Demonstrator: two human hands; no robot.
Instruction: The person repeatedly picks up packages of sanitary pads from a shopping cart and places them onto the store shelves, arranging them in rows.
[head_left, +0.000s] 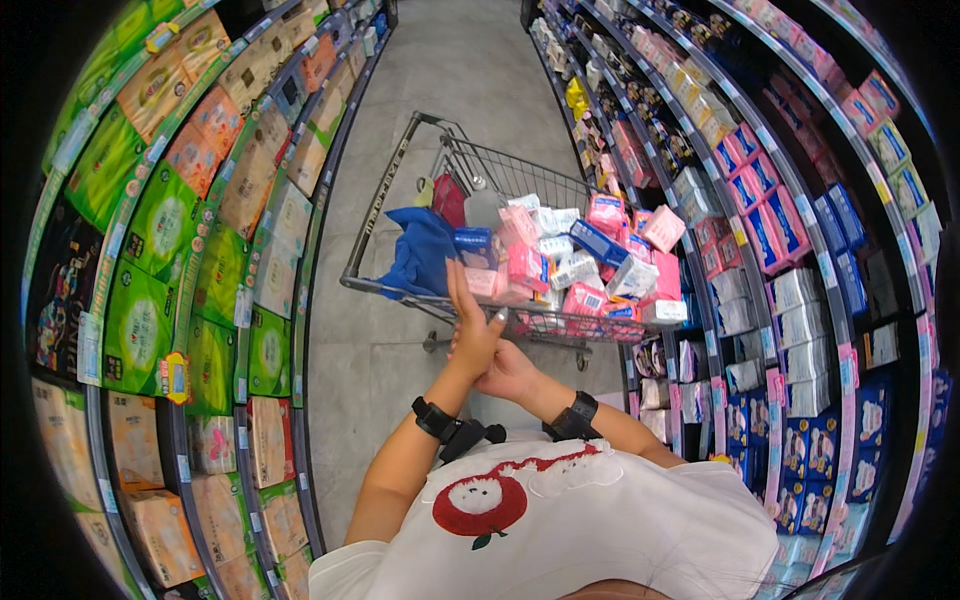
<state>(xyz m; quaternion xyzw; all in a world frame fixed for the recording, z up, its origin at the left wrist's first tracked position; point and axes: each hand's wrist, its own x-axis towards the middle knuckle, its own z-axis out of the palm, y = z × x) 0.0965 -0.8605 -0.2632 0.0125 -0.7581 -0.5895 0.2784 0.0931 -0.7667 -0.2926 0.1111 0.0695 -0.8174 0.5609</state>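
Note:
My left hand (474, 330) is raised with its fingers stretched out and holds nothing. Against its palm side lies my right hand (511, 373), whose fingers are mostly hidden behind the left one. Both wrists wear black straps. Just beyond my hands stands a wire shopping cart (517, 161), turned sideways. Pink, white and blue soft packs (574, 270) are heaped in it. At the handle end are a blue cloth bag (420, 251), a red item (448, 201) and a translucent bottle (481, 206) with a white top.
Shelves line both sides of the aisle. Green tissue packs (150, 214) and beige packs (154, 536) fill the left shelves. Pink packs (780, 229), silvery packs (802, 307) and blue packs (806, 476) stand on the right. Grey tiled floor (457, 60) runs ahead past the cart.

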